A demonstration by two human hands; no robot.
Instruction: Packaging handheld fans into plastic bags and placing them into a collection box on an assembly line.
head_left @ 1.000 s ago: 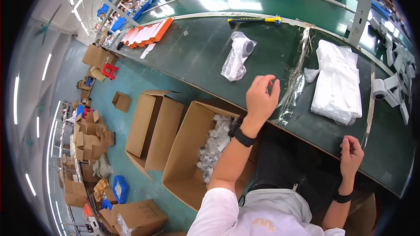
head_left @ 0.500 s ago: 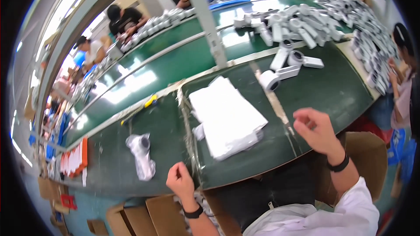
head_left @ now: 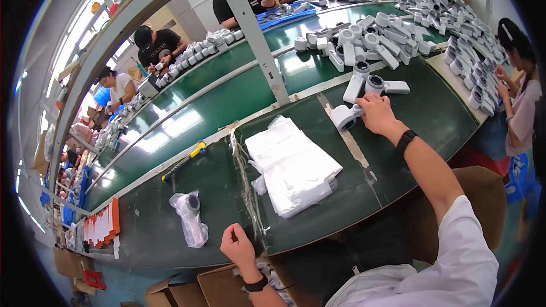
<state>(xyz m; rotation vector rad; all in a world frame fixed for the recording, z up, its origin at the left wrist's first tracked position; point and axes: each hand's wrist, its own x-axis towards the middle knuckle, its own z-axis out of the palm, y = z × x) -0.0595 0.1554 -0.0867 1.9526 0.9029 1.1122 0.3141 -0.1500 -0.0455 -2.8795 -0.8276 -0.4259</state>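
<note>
My right hand (head_left: 377, 115) reaches over the green bench with its fingers closed on the handle of a white hair-dryer-shaped device (head_left: 342, 118), whose round barrel head points left. Just beyond it lie two more such devices with dark-ringed ends, one upright-lying device (head_left: 354, 84) and one sideways device (head_left: 396, 87). My left hand (head_left: 238, 244) is curled into a loose fist at the bench's near edge, with nothing visible in it. Between the hands lies a stack of white plastic bags (head_left: 293, 167). Left of it rests a similar device in a clear bag (head_left: 190, 219).
A large pile of white devices (head_left: 381, 40) covers the far right. A yellow-and-black tool (head_left: 185, 160) lies by the bench's back strip. Orange-and-white boxes (head_left: 102, 224) stand at far left. A metal post (head_left: 256, 40) rises behind the bench. Co-workers sit beyond and at right (head_left: 520, 91).
My right hand has moved forward and left from above the bench's near right side and closed on the nearest device's handle. My left hand stays curled near the edge.
</note>
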